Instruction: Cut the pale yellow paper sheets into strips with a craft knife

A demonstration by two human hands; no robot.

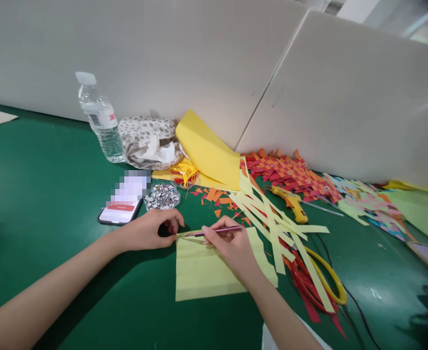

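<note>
My left hand is closed in a pinch, thumb and finger on the left end of a narrow pale yellow paper strip. My right hand grips a slim pink pen-like tool that points left along the strip; its exact kind is not clear. Beneath the right hand lies a creased sheet of pale yellow paper, flat on the green table. The fingers hide the sheet's upper edge in part. To its right, cut pale yellow paper strips lie crossed in a loose heap.
Scissors with red and yellow handles lie partly under the strips, near a yellow glue gun. Woven red-orange paper fish are piled by the partition. A phone, googly eyes and a water bottle stand leftward.
</note>
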